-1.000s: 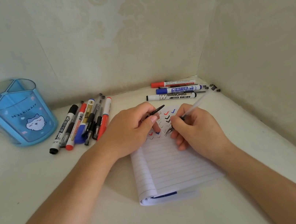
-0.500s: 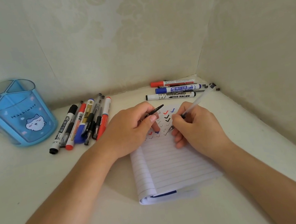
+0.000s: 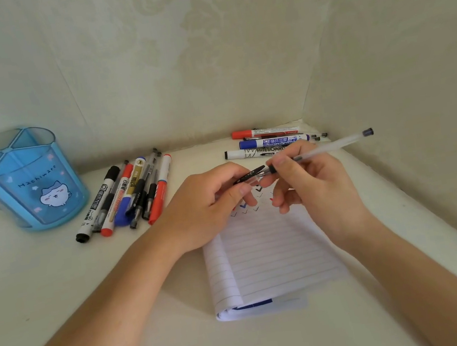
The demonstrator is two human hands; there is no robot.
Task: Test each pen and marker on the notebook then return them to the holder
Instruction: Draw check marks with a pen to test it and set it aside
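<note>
Centre of frame, above the notebook (image 3: 272, 255): my left hand (image 3: 211, 202) pinches the black cap (image 3: 248, 175), my right hand (image 3: 312, 184) pinches the clear pen (image 3: 333, 146), tip just beside the cap's mouth; recapping likely goes best pushed straight, both parts in line, before the holder (image 3: 24, 185) at left.

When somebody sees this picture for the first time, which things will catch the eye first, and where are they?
First come the two hands above the notebook: the left hand pinches a black cap, and the right hand holds a clear pen with its tip at that cap. Next is the blue holder at the far left, with a heap of pens and markers lying beside it. Three markers lie behind the hands.
</note>
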